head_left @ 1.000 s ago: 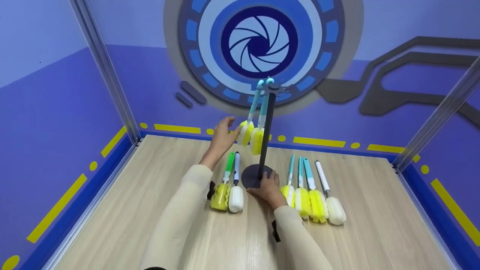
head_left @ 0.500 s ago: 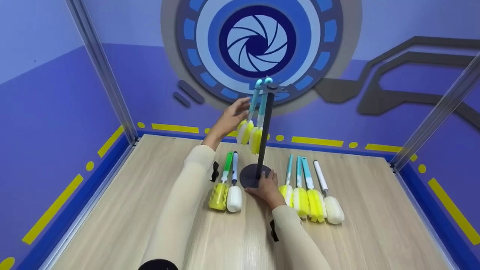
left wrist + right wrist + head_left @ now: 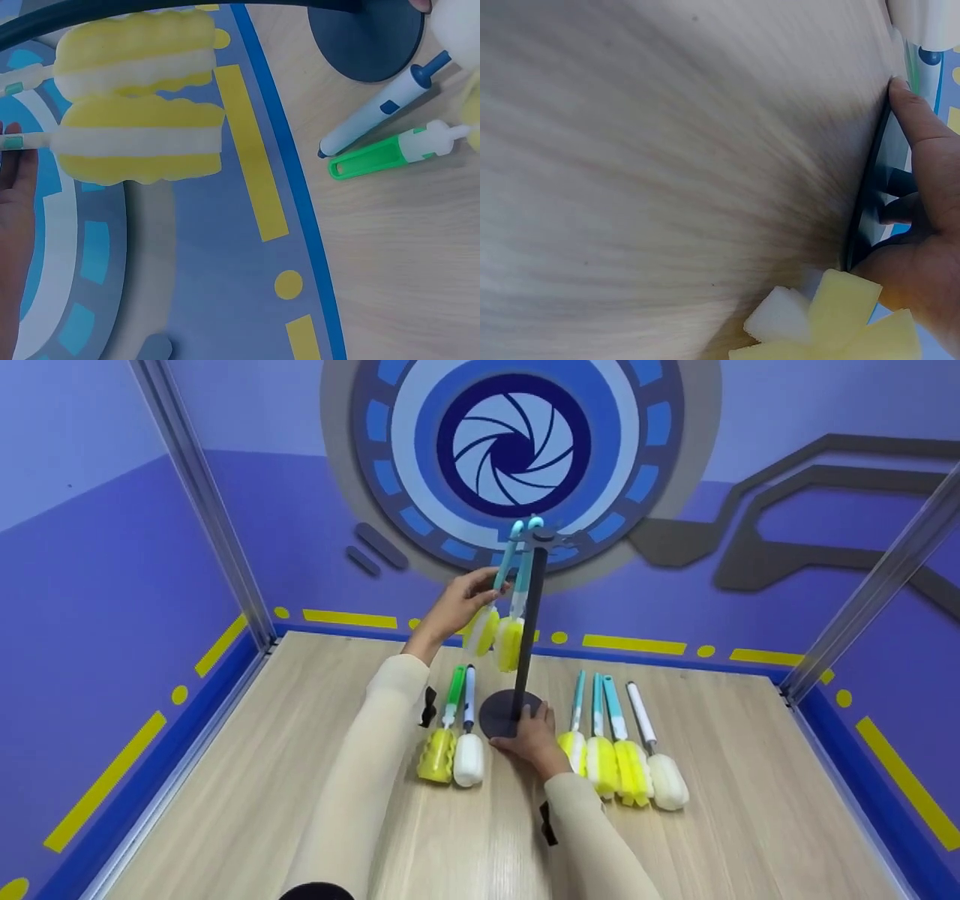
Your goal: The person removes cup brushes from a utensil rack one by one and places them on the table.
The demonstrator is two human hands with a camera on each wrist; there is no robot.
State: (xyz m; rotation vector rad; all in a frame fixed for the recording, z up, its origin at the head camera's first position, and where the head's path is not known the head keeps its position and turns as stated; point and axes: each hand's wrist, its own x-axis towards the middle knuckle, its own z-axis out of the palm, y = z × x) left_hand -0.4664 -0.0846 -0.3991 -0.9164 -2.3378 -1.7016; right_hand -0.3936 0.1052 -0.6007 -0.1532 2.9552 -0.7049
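Two bottle brushes with turquoise handles and yellow-and-white sponge heads hang from the top of a black stand (image 3: 532,615). My left hand (image 3: 454,604) holds the left hanging brush (image 3: 481,633) by its handle, just above the sponge. In the left wrist view its fingers (image 3: 16,169) are partly cut off at the edge, at the handle of the lower brush (image 3: 142,141). The other hanging brush (image 3: 509,643) is close beside it. Low on the table, my right hand (image 3: 537,739) holds the stand's round base (image 3: 498,711), thumb at the rim and fingers over the top.
Left of the base lie a green-handled brush (image 3: 437,754) and a white-headed brush (image 3: 469,760). To the right, several turquoise-handled brushes (image 3: 602,765) lie beside a white brush (image 3: 669,781). A blue patterned wall (image 3: 300,547) rises behind the wooden table (image 3: 247,780).
My left hand has moved up and right from beside the sponge to the left brush's handle. That brush's head has swung slightly left and down. The right hand stays on the base.
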